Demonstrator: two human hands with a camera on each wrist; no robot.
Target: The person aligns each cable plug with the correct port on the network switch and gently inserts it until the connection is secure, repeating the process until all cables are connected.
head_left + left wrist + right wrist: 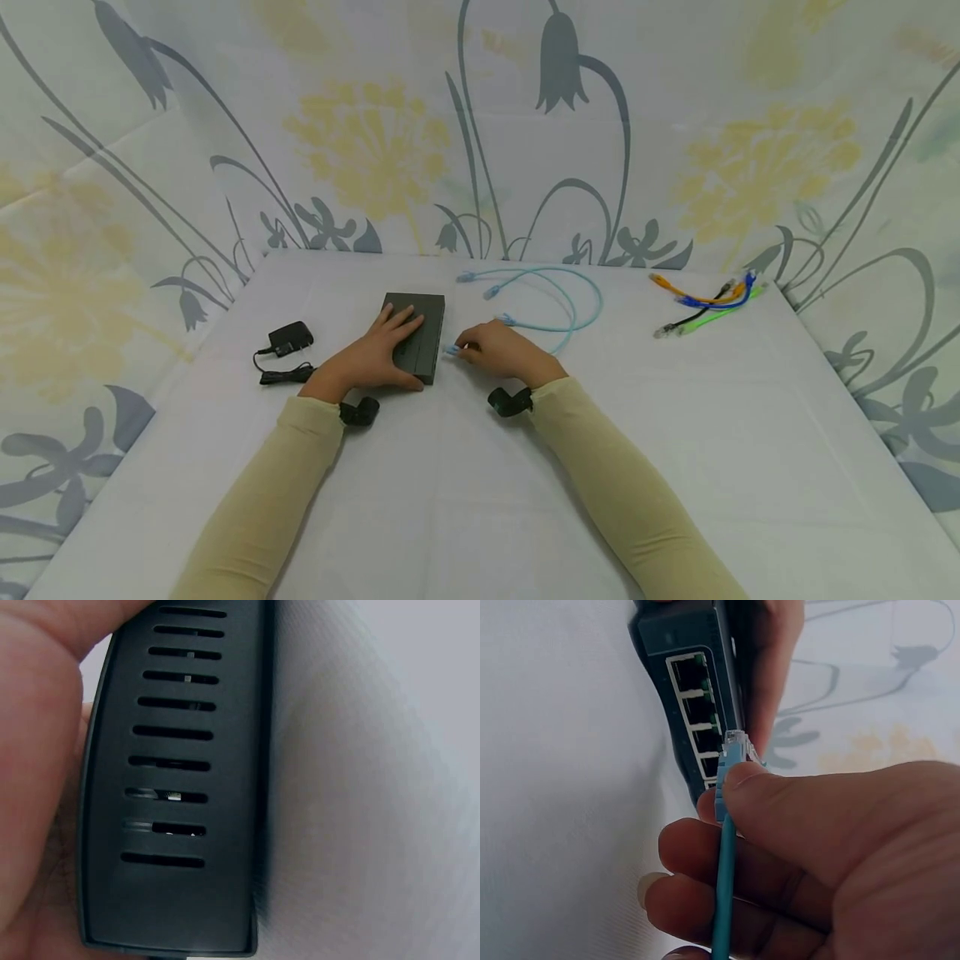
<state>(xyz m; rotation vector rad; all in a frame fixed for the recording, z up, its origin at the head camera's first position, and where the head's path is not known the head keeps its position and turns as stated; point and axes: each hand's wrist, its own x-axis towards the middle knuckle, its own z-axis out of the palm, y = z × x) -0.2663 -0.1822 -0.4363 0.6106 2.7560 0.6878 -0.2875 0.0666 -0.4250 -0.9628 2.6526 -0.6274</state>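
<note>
A dark network switch (420,333) lies on the white table with its row of ports (697,712) facing right. My left hand (378,350) rests across its top, fingers spread and thumb by the near edge. The slotted side of the switch (169,772) fills much of the left wrist view. With thumb and fingers, my right hand (506,350) pinches the clear-tipped plug (731,761) of a light blue network cable (724,885). In the right wrist view the plug overlaps the lower ports; whether it touches the switch I cannot tell.
Light blue cable loops (592,292) lie behind my right hand, with more plugs (491,292) at their ends. A black power adapter (291,338) and its bundled cord sit left of the switch. Short orange, blue, black and green cables (705,307) lie at the back right.
</note>
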